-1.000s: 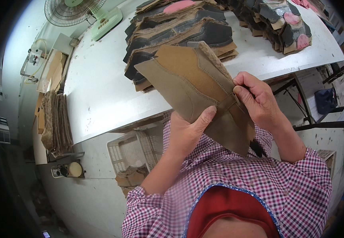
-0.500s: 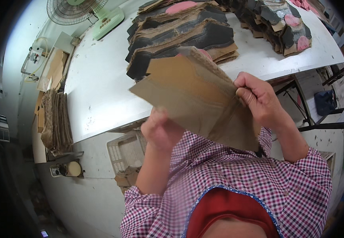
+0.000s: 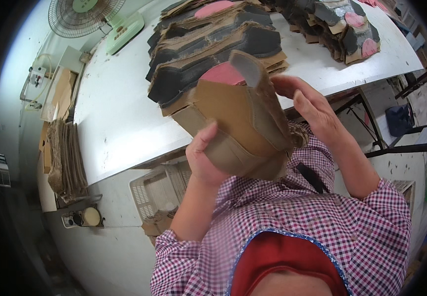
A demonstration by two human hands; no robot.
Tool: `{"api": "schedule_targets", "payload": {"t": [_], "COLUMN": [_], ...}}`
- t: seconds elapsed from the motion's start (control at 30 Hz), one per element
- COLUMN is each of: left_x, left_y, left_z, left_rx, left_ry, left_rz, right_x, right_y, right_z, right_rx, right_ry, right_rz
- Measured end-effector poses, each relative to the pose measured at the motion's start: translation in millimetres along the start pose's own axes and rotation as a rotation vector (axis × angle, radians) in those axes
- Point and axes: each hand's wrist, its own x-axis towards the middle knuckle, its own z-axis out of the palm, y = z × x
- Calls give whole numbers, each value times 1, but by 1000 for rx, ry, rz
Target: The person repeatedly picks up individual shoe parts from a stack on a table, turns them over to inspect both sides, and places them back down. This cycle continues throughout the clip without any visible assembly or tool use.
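Observation:
My left hand (image 3: 204, 157) holds a brown boot-upper piece (image 3: 228, 118) by its lower left side, thumb on the face and fingers hidden behind. The piece is stitched from tan and grey-brown panels, and its right side curls up with a fuzzy edge. Beside that curled edge is my right hand (image 3: 317, 111), thumb apart from the stretched fingers; whether the fingertips touch the piece I cannot tell. Just beyond it, on the white table (image 3: 110, 118), lies an overlapping row of dark and tan pieces (image 3: 218, 47) with pink patches.
More dark pieces with pink patches (image 3: 341, 32) lie at the far right of the table. A green fan (image 3: 124, 32) stands at the back left. Brown fuzzy pieces (image 3: 68, 158) stack upright by the left edge. A pale plastic basket (image 3: 147, 197) sits below the table.
The boot-upper piece has turned from fairly flat to curled up along its right side. My right hand has loosened from its pinch on the edge, and its fingers have spread.

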Motion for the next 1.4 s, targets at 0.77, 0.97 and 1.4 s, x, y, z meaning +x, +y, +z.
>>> {"api": "schedule_targets", "payload": {"t": [0.77, 0.97, 1.4], "left_x": [-11, -15, -22], "left_y": [-17, -9, -13], "left_z": [18, 21, 30], "left_rx": [70, -86, 227], "left_ry": [132, -11, -62], "left_rz": [38, 111, 180], "right_x": [29, -22, -38], "right_y": [51, -24, -39], "right_z": [13, 19, 27], "right_rx": [15, -524, -428], "right_ry": [139, 209, 58], "right_rz": [58, -455, -353]}}
